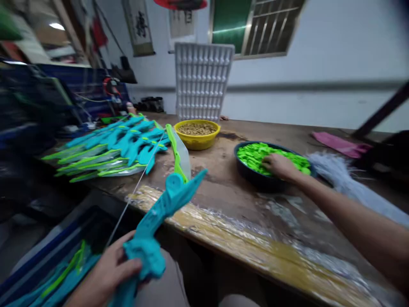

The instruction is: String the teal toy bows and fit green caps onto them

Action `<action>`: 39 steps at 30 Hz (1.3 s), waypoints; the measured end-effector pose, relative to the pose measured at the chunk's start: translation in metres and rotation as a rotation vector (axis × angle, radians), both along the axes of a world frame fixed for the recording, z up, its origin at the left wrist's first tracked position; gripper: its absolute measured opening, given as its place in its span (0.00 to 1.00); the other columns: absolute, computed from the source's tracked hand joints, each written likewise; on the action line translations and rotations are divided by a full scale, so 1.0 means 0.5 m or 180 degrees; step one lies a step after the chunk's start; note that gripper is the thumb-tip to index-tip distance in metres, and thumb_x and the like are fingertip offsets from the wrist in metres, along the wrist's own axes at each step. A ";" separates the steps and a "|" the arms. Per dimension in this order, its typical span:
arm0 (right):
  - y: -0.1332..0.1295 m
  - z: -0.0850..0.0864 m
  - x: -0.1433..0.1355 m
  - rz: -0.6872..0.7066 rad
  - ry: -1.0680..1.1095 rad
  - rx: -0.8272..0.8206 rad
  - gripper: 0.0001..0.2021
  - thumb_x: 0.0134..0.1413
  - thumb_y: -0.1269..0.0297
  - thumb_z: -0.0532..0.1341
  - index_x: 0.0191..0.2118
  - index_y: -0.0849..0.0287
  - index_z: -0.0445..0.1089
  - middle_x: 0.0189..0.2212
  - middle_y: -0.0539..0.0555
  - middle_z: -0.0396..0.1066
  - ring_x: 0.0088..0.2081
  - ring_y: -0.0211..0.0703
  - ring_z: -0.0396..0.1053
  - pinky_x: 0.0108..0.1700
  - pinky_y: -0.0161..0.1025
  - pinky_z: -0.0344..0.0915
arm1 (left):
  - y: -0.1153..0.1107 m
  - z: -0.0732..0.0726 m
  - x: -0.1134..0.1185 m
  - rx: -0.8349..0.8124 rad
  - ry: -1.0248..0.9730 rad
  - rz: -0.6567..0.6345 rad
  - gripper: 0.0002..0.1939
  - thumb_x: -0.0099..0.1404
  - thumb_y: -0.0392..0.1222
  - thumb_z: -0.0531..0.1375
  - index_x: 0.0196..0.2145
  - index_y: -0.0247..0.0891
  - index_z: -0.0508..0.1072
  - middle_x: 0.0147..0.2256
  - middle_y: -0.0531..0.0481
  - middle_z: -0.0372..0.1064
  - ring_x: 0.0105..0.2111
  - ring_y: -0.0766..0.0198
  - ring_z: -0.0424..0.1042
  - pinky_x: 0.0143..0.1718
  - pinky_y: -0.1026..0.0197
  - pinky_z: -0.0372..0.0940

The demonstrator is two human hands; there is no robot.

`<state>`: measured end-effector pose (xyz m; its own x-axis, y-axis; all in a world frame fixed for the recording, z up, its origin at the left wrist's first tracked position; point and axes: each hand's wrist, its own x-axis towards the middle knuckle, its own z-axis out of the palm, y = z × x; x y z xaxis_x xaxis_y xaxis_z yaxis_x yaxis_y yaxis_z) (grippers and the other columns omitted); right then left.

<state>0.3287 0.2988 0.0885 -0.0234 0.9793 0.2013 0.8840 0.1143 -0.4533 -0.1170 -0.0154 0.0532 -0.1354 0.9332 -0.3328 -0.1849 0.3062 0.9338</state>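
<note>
My left hand (116,266) is wrapped round the lower part of a turquoise plastic piece (159,209), which has a clear blade with a green edge (179,155) at its upper end. The piece slants up over the table's front edge. Over on the right, my right hand (277,165) reaches into a dark round basin (262,181) filled with small bright green parts (254,155). Its fingers are bent down among the parts, and their tips are hidden, so whether they hold any cannot be told.
A yellow bowl (200,141) of small brownish pieces stands before a grey ribbed panel (204,81). Turquoise pieces (128,136) are heaped at left. A blue crate (19,277) is lower left; white strands (351,183) and pink cloth (341,144) lie right.
</note>
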 end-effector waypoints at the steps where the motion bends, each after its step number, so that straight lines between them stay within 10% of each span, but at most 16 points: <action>1: -0.001 0.001 0.000 -0.0041 0.0113 0.0157 0.08 0.69 0.60 0.61 0.46 0.59 0.73 0.48 0.57 0.72 0.46 0.44 0.72 0.49 0.45 0.73 | 0.012 0.011 0.017 0.0024 -0.0222 0.0060 0.30 0.49 0.52 0.76 0.45 0.36 0.75 0.27 0.48 0.77 0.25 0.58 0.75 0.27 0.59 0.70; 8: -0.083 0.035 -0.027 -0.0069 0.1168 0.0740 0.14 0.70 0.55 0.57 0.40 0.60 0.71 0.32 0.52 0.72 0.31 0.38 0.71 0.38 0.38 0.70 | 0.101 0.044 0.133 0.0381 -0.1101 0.0292 0.35 0.51 0.45 0.77 0.53 0.37 0.70 0.44 0.41 0.79 0.40 0.52 0.80 0.39 0.56 0.74; 13: -0.263 0.057 -0.119 0.0949 0.1853 0.0327 0.23 0.54 0.41 0.63 0.36 0.60 0.73 0.27 0.53 0.72 0.24 0.42 0.71 0.28 0.38 0.69 | 0.104 0.031 0.166 0.0481 -0.1103 0.0023 0.36 0.52 0.43 0.76 0.56 0.38 0.68 0.46 0.41 0.79 0.43 0.49 0.80 0.41 0.56 0.74; 20: -0.491 0.091 -0.238 0.1823 0.3034 -0.0440 0.14 0.59 0.53 0.66 0.40 0.60 0.75 0.29 0.52 0.72 0.26 0.36 0.66 0.28 0.32 0.66 | 0.096 0.067 0.246 0.0883 -0.1030 -0.0172 0.35 0.54 0.47 0.75 0.56 0.39 0.69 0.42 0.42 0.81 0.41 0.50 0.80 0.44 0.54 0.73; 27: -0.529 0.135 -0.269 0.1893 0.2068 0.1198 0.06 0.65 0.68 0.61 0.37 0.57 0.77 0.32 0.51 0.69 0.31 0.36 0.69 0.31 0.31 0.64 | 0.057 0.108 0.303 0.1206 -0.1176 -0.0171 0.36 0.55 0.49 0.75 0.58 0.42 0.70 0.49 0.42 0.79 0.50 0.47 0.77 0.47 0.57 0.72; 39: -0.576 0.131 -0.289 0.1736 0.1483 0.1735 0.08 0.67 0.71 0.57 0.37 0.56 0.72 0.37 0.53 0.66 0.34 0.38 0.69 0.34 0.32 0.65 | 0.033 0.090 0.321 0.1379 -0.0891 -0.0011 0.35 0.54 0.53 0.74 0.56 0.38 0.73 0.42 0.41 0.81 0.40 0.51 0.79 0.41 0.58 0.72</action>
